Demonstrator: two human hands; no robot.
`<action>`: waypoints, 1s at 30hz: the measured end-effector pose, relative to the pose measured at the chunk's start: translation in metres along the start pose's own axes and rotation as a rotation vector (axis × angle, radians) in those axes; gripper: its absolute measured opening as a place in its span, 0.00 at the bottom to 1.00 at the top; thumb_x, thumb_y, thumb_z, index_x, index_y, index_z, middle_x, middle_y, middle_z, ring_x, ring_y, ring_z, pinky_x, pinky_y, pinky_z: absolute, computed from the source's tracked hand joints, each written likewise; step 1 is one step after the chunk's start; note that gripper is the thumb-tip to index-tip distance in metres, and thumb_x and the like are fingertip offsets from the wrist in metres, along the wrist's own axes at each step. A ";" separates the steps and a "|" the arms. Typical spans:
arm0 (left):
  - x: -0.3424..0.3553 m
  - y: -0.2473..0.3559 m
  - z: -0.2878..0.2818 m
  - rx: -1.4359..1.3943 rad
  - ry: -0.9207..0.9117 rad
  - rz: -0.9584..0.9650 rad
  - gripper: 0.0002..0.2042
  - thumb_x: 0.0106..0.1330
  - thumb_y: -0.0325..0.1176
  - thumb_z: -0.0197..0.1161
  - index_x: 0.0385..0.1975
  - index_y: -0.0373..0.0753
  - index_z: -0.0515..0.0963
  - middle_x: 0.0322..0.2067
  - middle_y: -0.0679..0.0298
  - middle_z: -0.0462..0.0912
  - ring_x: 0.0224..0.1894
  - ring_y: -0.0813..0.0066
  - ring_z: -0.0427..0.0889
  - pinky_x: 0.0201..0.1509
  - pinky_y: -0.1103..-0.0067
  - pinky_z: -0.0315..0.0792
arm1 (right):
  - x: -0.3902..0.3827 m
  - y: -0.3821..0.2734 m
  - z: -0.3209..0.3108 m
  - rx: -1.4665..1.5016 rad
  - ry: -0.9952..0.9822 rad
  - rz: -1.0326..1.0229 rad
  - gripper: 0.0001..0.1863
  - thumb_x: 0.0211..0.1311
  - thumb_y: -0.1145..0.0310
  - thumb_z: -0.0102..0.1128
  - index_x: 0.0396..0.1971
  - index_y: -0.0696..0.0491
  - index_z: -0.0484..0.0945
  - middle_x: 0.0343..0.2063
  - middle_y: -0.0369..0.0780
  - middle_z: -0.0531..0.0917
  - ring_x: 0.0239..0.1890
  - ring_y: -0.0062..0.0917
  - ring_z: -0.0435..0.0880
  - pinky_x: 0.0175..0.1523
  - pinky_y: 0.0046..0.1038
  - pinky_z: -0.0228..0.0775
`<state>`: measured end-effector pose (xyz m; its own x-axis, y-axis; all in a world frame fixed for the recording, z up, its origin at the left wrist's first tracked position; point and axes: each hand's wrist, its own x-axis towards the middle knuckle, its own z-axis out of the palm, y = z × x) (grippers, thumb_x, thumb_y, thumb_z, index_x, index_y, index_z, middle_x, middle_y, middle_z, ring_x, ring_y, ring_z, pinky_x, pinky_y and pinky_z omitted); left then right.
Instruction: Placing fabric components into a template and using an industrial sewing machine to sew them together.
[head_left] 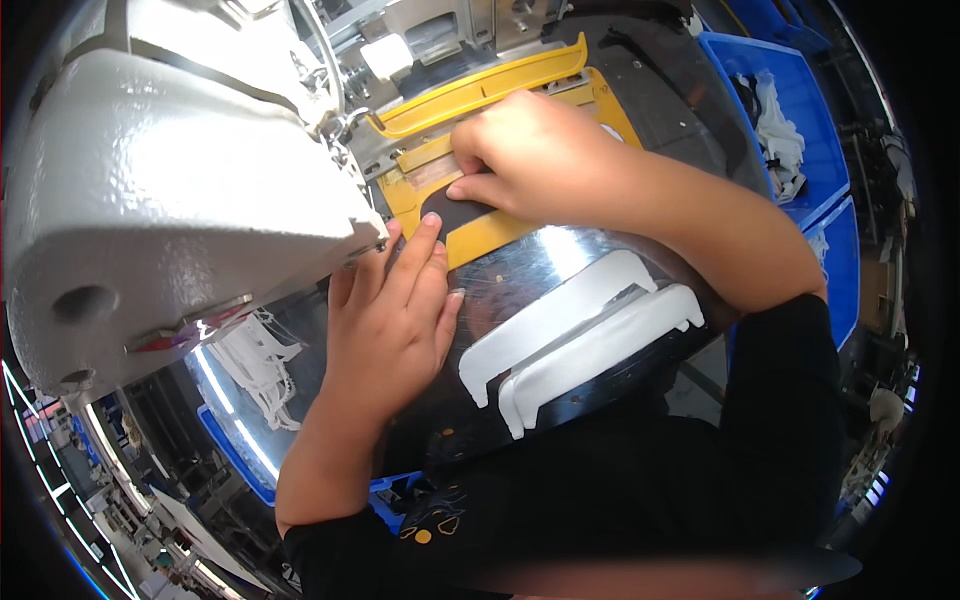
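Note:
A flat yellow plate (pixel 485 238), like a sewing template, lies on the dark shiny table beside the machine. On it rests a dark, curved piece (pixel 455 212) that looks like fabric. My left hand (pixel 385 330) has its fingers stretched out, with a fingertip at the dark piece's left edge. Above the plate, my right hand (pixel 550 155) is closed, its fingers curled and its thumb on the dark piece. Whatever may be between those fingers is hidden. Nearer to me lie two long white pieces with hooked ends, an upper one (pixel 560 318) and a lower one (pixel 605 358).
A large white sewing machine head (pixel 180 180) fills the left. Behind the plate runs a raised yellow bar (pixel 490 88). At the right stand blue bins (pixel 825 120), one holding white and dark scraps. White strips (pixel 262 365) lie left of my left forearm.

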<state>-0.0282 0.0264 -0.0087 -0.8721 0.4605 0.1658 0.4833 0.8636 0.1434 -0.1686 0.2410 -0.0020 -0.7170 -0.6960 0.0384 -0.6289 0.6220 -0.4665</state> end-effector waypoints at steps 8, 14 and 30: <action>-0.001 0.008 -0.003 0.004 -0.029 -0.095 0.20 0.68 0.35 0.70 0.58 0.35 0.83 0.68 0.59 0.82 0.72 0.51 0.73 0.77 0.56 0.62 | -0.022 0.028 -0.034 -0.172 -0.098 0.132 0.19 0.63 0.53 0.77 0.34 0.57 0.90 0.28 0.50 0.88 0.36 0.43 0.90 0.44 0.40 0.80; -0.002 0.007 0.000 -0.012 -0.043 -0.124 0.20 0.69 0.34 0.69 0.59 0.33 0.82 0.68 0.57 0.81 0.72 0.50 0.72 0.78 0.55 0.61 | -0.045 0.055 -0.054 -0.071 -0.164 0.336 0.19 0.66 0.54 0.76 0.31 0.57 0.88 0.26 0.48 0.87 0.31 0.39 0.89 0.40 0.37 0.78; -0.005 0.009 -0.002 0.025 -0.105 -0.107 0.21 0.72 0.34 0.64 0.60 0.29 0.80 0.70 0.53 0.78 0.72 0.46 0.71 0.79 0.54 0.60 | -0.070 0.052 -0.086 -0.121 -0.209 0.423 0.13 0.61 0.60 0.77 0.30 0.55 0.86 0.34 0.43 0.89 0.39 0.35 0.89 0.45 0.35 0.79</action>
<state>-0.0190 0.0314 -0.0058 -0.9224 0.3833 0.0479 0.3862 0.9132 0.1300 -0.1765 0.3527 0.0470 -0.8492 -0.4225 -0.3169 -0.3344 0.8946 -0.2965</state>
